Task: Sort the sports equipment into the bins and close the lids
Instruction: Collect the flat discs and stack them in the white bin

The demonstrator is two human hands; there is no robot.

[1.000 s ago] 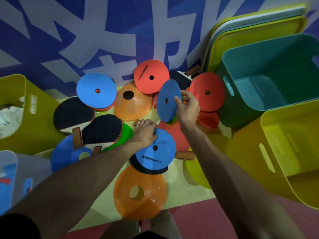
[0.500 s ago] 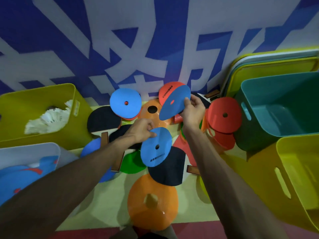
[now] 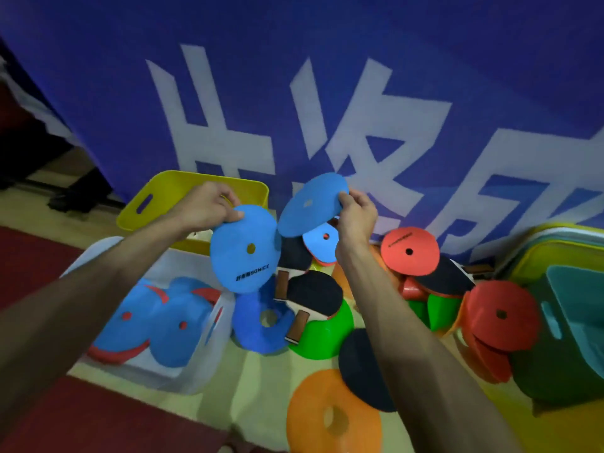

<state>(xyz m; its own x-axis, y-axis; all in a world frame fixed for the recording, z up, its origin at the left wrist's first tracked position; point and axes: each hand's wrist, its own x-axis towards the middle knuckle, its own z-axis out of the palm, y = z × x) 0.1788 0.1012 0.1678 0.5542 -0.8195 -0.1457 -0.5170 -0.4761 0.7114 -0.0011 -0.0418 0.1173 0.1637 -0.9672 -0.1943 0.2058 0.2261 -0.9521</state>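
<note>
1. Blue disc [image 3: 245, 250] in the left hand [image 3: 209, 204] reads "SONICE" in black; the characters before it are too blurred to read. Thumb and fingers pinch its top edge.
2. Second blue disc [image 3: 310, 204] is pinched at its rim by the right hand [image 3: 356, 214].
3. Both hang higher above the pile than half a second ago, the printed one just beside the clear bin [image 3: 196, 371].

Bare left hand [image 3: 209, 207], bare right hand [image 3: 356, 217]; forearms [image 3: 392, 322] uncovered to frame edge.
</note>
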